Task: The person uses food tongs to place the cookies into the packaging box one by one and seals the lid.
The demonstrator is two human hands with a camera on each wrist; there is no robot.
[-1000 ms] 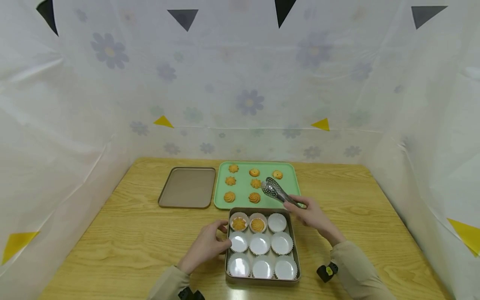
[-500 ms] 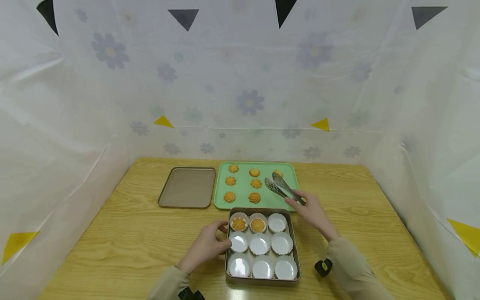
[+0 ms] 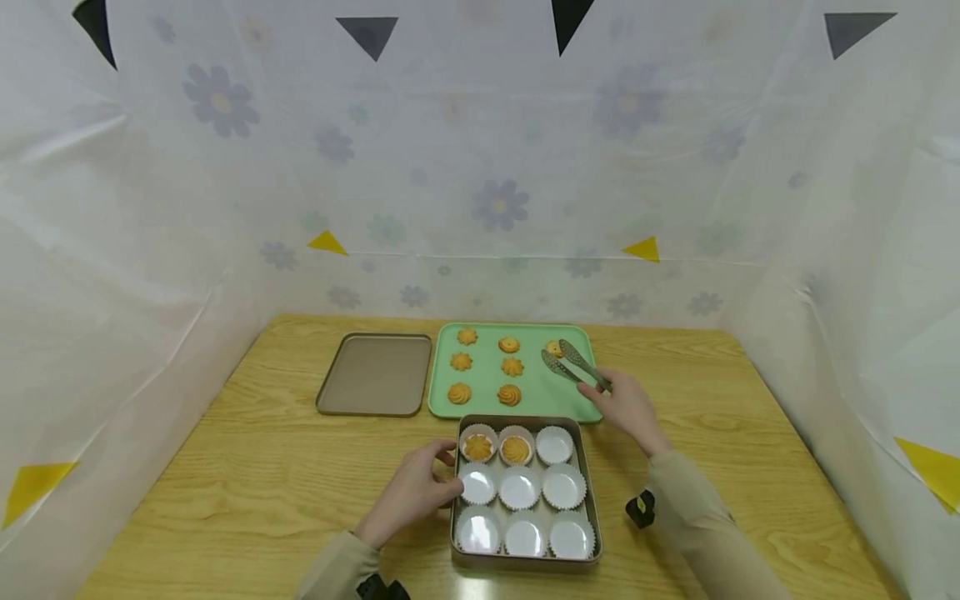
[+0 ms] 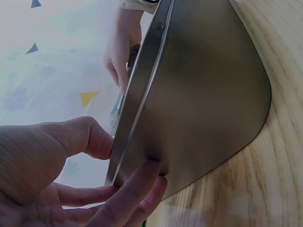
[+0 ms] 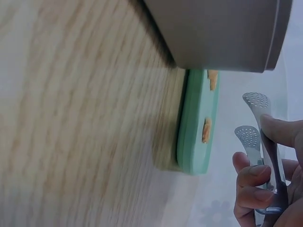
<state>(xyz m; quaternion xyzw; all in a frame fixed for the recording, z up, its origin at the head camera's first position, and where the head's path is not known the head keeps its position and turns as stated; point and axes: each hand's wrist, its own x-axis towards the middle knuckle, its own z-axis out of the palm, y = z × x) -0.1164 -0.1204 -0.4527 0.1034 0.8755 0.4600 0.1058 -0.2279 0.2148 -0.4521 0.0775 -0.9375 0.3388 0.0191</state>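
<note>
My right hand (image 3: pixel 626 410) holds a pair of metal tongs (image 3: pixel 576 360), also seen in the right wrist view as tongs (image 5: pixel 267 142) with two perforated ends spread apart. Those ends lie over the right part of a green tray (image 3: pixel 573 408), right at a round cookie (image 3: pixel 553 348), which they partly overlap. My left hand (image 3: pixel 414 492) grips the left wall of a deep metal tin (image 3: pixel 525 563). Thumb at the rim and fingers (image 4: pixel 128 194) against the outer wall show in the left wrist view. Rows of white paper cups (image 3: pixel 519 487) fill the tin, two cups holding a cookie (image 3: pixel 515 450).
Several more cookies (image 3: pixel 461 362) lie in two columns on the green tray, behind the tin. A flat brown lid or tray (image 3: pixel 375 375) lies to its left on the wooden table (image 3: pixel 247 467). White sheeting (image 3: pixel 480 150) surrounds the table.
My right hand has moved the tongs away and slightly right, toward the cookie at the tray's right. The tong ends have spread apart. My left hand and the tin have stayed put.
</note>
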